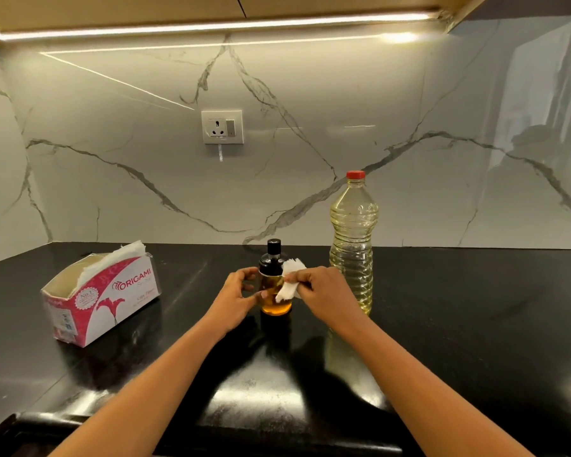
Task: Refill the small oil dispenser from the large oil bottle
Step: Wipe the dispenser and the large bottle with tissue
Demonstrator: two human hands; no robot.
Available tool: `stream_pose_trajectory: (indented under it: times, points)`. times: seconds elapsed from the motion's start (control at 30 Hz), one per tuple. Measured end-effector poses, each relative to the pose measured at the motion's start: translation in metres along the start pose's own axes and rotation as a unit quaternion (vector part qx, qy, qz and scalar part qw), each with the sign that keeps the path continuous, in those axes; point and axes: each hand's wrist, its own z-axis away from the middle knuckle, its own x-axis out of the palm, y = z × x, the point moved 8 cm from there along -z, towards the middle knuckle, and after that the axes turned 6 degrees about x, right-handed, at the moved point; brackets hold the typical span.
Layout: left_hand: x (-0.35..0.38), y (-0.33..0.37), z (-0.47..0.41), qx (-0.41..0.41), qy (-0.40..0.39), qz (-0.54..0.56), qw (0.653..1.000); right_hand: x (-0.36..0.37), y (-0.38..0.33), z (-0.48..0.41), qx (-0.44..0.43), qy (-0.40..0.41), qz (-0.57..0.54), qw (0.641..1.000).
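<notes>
The left fingers (248,272) are curled round the dispenser (275,303); a tissue (292,266) is pinched against it by the right fingers (298,279). The dispenser is stood capped at mid-desk (475,324), the capped bottle (353,242) just to its right, a tissue box (103,291) towards the left edge.
</notes>
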Motion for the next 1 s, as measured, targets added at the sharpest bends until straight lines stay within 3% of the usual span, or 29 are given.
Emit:
stream_pose_trajectory:
  times: [0.13,0.27,0.47,0.63,0.83,1.0]
  points:
    - [-0.018,0.012,0.016,0.007,0.065,0.007,0.998,-0.015,0.016,0.023,0.033,0.032,-0.009,0.999]
    - [-0.015,0.075,0.048,0.128,0.097,0.033,0.986,-0.033,0.029,0.044,0.096,0.07,-0.154,0.981]
    - [-0.003,0.159,0.032,0.203,0.133,0.047,0.969,-0.111,0.051,0.068,0.135,0.246,-0.266,0.922]
    - [0.001,0.222,-0.035,0.234,0.137,-0.014,0.962,-0.157,0.065,0.055,0.142,0.328,-0.254,0.899]
    - [0.014,0.246,-0.099,0.185,0.101,-0.055,0.976,-0.162,0.064,0.01,0.124,0.318,-0.23,0.912]
    - [0.027,0.251,-0.106,0.205,0.076,-0.065,0.974,-0.146,0.073,-0.024,0.127,0.256,-0.271,0.919]
